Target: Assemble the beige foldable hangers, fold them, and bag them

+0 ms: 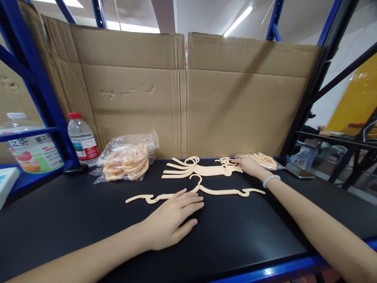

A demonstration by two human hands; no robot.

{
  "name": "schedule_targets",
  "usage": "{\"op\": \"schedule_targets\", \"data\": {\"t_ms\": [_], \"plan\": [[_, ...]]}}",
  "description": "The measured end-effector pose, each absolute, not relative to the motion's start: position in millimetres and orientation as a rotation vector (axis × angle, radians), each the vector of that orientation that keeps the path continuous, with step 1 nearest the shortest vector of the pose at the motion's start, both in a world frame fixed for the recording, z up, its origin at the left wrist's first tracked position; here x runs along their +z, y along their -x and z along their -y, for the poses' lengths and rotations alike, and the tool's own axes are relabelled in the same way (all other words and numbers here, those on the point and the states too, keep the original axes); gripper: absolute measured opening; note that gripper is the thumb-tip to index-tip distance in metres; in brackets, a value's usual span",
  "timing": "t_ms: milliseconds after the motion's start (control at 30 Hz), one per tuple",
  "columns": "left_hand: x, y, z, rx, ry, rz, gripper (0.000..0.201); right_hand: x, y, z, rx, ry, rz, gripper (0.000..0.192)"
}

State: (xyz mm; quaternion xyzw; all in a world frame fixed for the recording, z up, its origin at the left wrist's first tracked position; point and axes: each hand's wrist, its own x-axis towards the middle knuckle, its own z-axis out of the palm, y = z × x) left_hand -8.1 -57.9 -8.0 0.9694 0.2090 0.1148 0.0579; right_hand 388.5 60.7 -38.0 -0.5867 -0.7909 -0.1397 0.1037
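Note:
My left hand (175,220) lies palm down with its fingers spread, its fingertips over or against the left arm of a cream plastic clothes hanger (219,192). That hanger lies flat with its hook pointing away from me. Behind it is a stack of hanger parts (209,170), fanned out on the left. My right hand (249,164), with a beaded bracelet at the wrist, reaches to the far right end of that stack. Its fingers are bent down at a group of small cream pieces (225,161); what they pinch is hidden.
A clear bag of cream parts (126,161) lies at back left, another bag (265,161) at back right. A water bottle (82,139), a large jug (32,145) and a phone (299,171) stand or lie around the black table (235,236). Cardboard (132,90) walls the back.

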Motion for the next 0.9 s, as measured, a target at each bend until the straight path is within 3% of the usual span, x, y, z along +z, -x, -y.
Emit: {"op": "schedule_targets", "data": {"t_ms": [900], "plan": [[-12.3, 8.8, 54.8, 0.455, -2.856, -0.576, 0.041, -44.0, -395.0, -68.2, -0.331, 1.595, 2.176, 0.019]]}}
